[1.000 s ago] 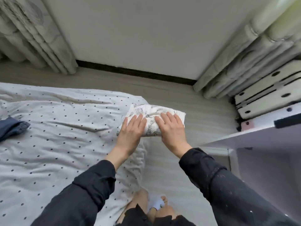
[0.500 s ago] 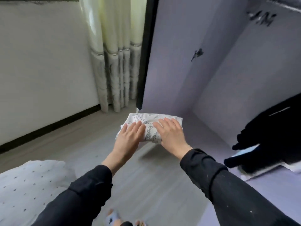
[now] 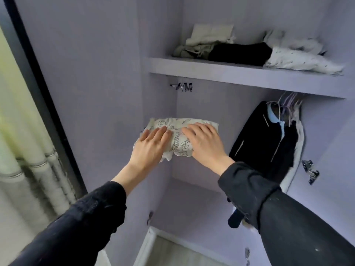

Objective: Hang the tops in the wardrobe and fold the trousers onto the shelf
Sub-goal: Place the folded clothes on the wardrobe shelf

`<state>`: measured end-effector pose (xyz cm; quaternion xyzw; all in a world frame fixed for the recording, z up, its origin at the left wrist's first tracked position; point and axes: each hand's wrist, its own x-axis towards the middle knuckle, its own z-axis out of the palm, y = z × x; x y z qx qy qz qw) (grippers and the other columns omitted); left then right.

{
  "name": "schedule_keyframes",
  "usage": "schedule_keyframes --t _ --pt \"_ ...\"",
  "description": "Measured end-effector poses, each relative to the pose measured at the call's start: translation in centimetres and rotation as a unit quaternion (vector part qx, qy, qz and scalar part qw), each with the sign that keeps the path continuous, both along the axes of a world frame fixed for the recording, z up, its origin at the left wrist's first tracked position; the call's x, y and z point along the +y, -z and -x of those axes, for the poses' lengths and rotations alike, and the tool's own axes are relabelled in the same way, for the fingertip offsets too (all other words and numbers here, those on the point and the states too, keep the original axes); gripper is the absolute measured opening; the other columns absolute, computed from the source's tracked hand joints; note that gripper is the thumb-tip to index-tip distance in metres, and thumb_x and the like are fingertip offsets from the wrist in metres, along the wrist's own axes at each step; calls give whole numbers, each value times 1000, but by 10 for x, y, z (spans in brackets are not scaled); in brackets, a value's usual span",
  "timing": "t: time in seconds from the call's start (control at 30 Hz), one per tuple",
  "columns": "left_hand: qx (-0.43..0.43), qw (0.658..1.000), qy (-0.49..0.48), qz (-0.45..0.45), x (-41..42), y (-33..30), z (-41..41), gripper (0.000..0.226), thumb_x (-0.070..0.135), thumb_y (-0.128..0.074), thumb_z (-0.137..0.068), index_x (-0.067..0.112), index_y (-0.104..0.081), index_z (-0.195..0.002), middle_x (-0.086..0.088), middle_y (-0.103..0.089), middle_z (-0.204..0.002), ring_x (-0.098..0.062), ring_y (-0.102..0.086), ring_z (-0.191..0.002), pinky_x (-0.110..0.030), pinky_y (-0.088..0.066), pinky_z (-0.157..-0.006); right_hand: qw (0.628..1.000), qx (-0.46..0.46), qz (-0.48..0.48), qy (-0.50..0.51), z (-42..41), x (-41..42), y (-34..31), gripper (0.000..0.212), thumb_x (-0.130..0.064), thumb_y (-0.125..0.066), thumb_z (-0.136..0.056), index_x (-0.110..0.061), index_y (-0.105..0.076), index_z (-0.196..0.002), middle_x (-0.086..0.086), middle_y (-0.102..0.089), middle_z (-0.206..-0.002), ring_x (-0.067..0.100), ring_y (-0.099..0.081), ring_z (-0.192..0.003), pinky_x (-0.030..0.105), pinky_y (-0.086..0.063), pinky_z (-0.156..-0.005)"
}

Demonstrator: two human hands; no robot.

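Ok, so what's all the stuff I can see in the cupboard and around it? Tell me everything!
Folded trousers: one, white with black drawings, carried between both hands below the shelf.
Shelf: one, lilac, upper wardrobe.
Folded clothes: several, beige, black, white dotted, on the shelf.
Hanging tops: a few, the front one black with a blue collar, on hangers at right.
Curtain: one, pale cream, far left.
Left hand: one, on the trousers.
Right hand: one, on the trousers.

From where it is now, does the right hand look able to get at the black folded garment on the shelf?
Probably not freely: the right hand and left hand both hold the printed folded bundle. The way up to the black folded garment on the shelf looks open otherwise.
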<state>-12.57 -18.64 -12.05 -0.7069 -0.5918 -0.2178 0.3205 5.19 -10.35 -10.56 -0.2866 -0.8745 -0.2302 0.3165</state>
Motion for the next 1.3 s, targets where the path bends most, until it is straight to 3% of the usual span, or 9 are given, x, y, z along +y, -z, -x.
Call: schedule_keyframes --t 0.23,0.33,0.47,0.67,0.87,1.03,1.13,1.23,1.3 --pt "47 992 77 -84 88 -111 -13 65 8 -83 -37 3 -66 -99 -12 -69 -102 -25 -70 -88 -34 -55 -71 992 44 -66 96 -20 58 -99 65 -13 -87 -47 -12 -66 -108 6 -69 -102 29 -65 -96 43 -49 -88" --pt "69 983 100 -139 127 -153 -22 34 4 -54 -67 3 -66 -99 -12 -69 -103 -25 -70 -86 -34 -55 -69 986 55 -91 131 -33 87 -139 72 -17 -90 -42 -11 -66 -109 6 -69 -101 28 -65 -94 41 -49 -86" --pt "80 974 108 -182 180 -201 -34 49 -13 -65 -56 3 -63 -102 -11 -68 -102 -28 -69 -83 -38 -56 -69 978 48 -106 174 -48 124 -191 68 -17 -85 -58 -13 -60 -121 7 -65 -113 29 -59 -107 40 -41 -93" --pt "98 969 90 -207 268 -266 -55 58 -15 -71 -49 5 -62 -103 -9 -69 -99 -29 -68 -73 -33 -52 -58 970 23 -92 226 -68 197 -260 64 -25 -67 -81 -21 -39 -139 0 -50 -136 24 -45 -125 36 -27 -104" --pt "95 980 48 -169 355 -327 -56 51 -3 -57 -83 11 -43 -129 -7 -55 -127 -28 -61 -99 -30 -33 -66 969 12 -67 236 -58 288 -320 58 -24 -63 -83 -21 -39 -136 4 -53 -132 27 -50 -120 38 -36 -98" --pt "65 996 1 -56 415 -335 -37 46 8 -52 -89 19 -38 -132 -4 -54 -122 -25 -60 -97 -33 -42 -70 980 6 87 180 -33 360 -332 50 -17 -59 -84 -26 -44 -132 5 -59 -118 28 -57 -108 40 -48 -89" --pt "78 996 -24 -44 442 -341 -25 43 6 -49 -90 18 -38 -130 -4 -55 -119 -26 -60 -96 -33 -40 -67 978 0 114 176 -19 391 -338 50 -16 -56 -86 -25 -43 -133 5 -59 -120 28 -57 -108 38 -46 -88" --pt "86 986 -27 -138 470 -353 -12 48 5 -57 -85 15 -43 -130 -6 -54 -129 -30 -58 -106 -37 -42 -76 978 16 35 203 -2 413 -346 54 -20 -59 -85 -21 -38 -135 7 -54 -125 29 -53 -113 41 -40 -94" --pt "87 964 -8 -250 484 -359 -4 59 -4 -66 -73 11 -51 -128 -11 -54 -134 -35 -56 -116 -44 -46 -90 961 85 -137 226 11 424 -347 55 -12 -62 -79 -17 -45 -131 9 -55 -124 31 -52 -116 45 -37 -100"
